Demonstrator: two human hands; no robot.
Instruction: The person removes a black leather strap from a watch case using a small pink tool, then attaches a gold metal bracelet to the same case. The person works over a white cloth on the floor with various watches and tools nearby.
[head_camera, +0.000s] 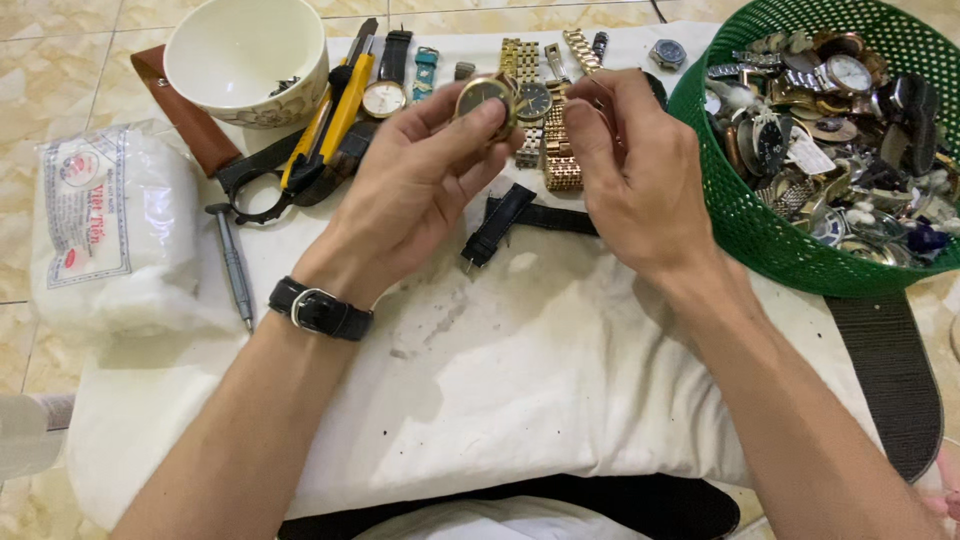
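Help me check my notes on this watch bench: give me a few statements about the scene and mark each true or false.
1. The left hand holds a gold-cased watch head with a dark dial. True.
2. The green basket is full of pliers. False: it is heaped with watches.
3. A black strap is on the left wrist. True.
4. The white bowl sits right of the basket. False: it is far left of it.
5. A loose black strap piece lies on the white cloth under the hands. True.
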